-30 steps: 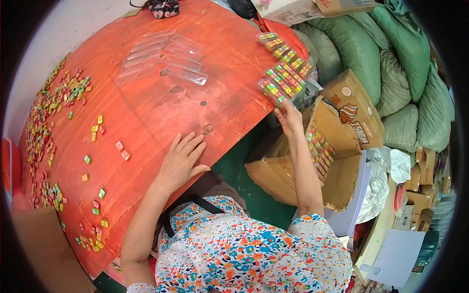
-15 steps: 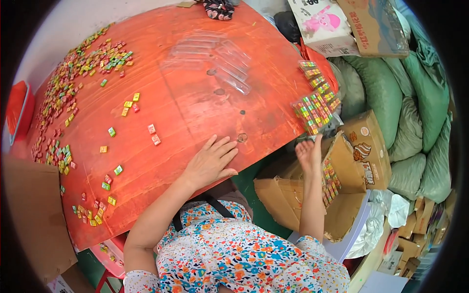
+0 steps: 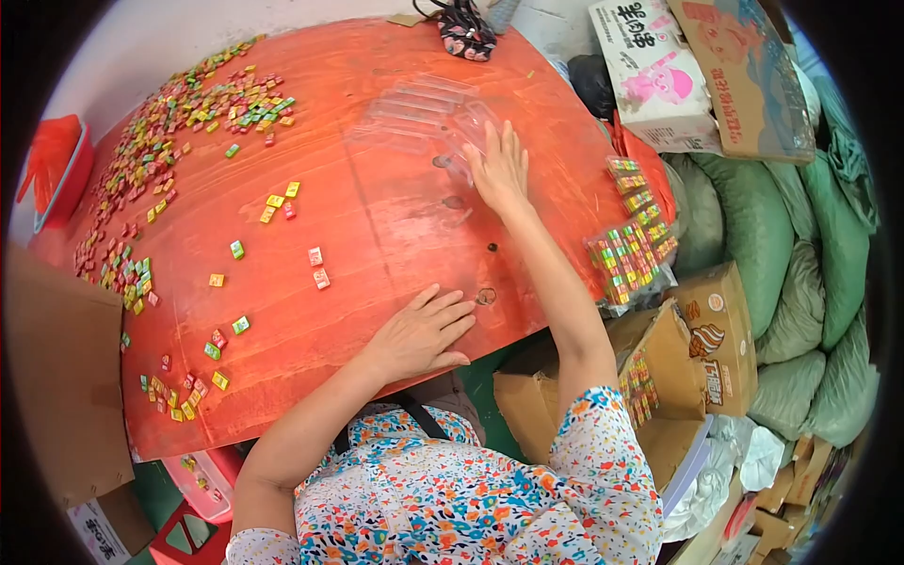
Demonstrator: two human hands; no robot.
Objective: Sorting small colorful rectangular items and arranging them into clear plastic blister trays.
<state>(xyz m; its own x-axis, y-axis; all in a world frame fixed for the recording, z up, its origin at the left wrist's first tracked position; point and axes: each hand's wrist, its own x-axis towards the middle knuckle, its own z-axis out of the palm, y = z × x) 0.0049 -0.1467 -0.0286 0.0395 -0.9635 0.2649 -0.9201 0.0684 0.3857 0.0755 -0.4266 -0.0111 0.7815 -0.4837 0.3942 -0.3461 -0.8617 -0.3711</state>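
Note:
My left hand point(image 3: 424, 334) lies flat near the front edge of the red table point(image 3: 395, 207), fingers spread and holding nothing. Farther out, my right hand point(image 3: 497, 169) is stretched over the near end of several clear plastic trays point(image 3: 419, 105), long and narrow, laid side by side. Its fingers are extended; whether they touch a tray I cannot tell. Loose small wrapped candies point(image 3: 202, 104), red, yellow and green, spread thickly over the table's left side, with a few strays near the middle. At the right edge lie clear packs filled with rows of candies point(image 3: 626, 264).
An open cardboard box point(image 3: 678, 377) below the table's right edge holds more filled packs. Green sacks point(image 3: 744, 235) and cartons point(image 3: 654, 80) are stacked at the right. A black floral bag point(image 3: 466, 33) sits at the far edge, a red basin point(image 3: 66, 179) at the left.
My right hand has moved from beside the packs at the table's right edge, up and left, to the clear trays. My left hand stays flat on the table. The view has shifted slightly.

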